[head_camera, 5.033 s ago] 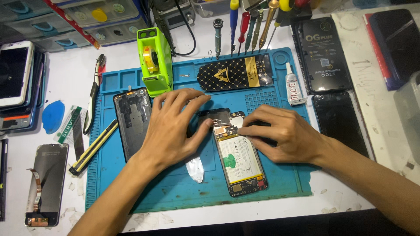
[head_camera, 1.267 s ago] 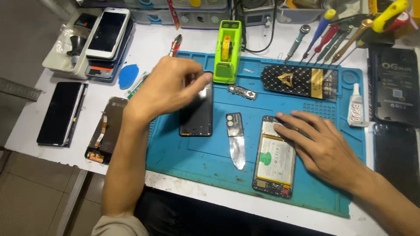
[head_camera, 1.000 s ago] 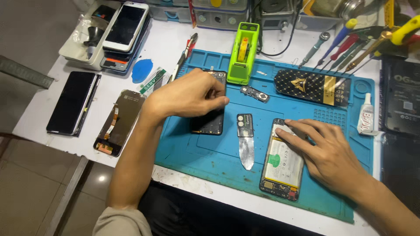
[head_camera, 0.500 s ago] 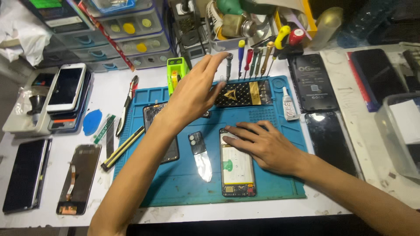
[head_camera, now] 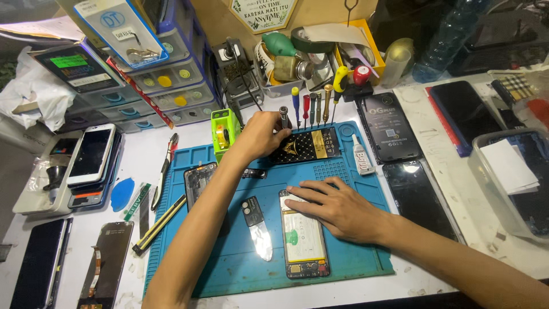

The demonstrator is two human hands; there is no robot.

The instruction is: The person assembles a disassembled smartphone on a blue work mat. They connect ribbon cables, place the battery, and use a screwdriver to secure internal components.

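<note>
A person works over a blue repair mat [head_camera: 229, 269] on a cluttered white bench. The left hand [head_camera: 262, 133] reaches to the mat's far edge, its fingers closed around the handle of a grey screwdriver [head_camera: 283, 116] that stands in a row of upright screwdrivers [head_camera: 313, 107], just beside a green tape dispenser [head_camera: 223, 131]. The right hand [head_camera: 338, 207] lies flat, fingers spread and gripping nothing, pressing on the top of an opened phone [head_camera: 303, 240] that lies near the mat's middle with its white battery showing. A metal pry tool [head_camera: 258, 233] lies just left of the phone.
</note>
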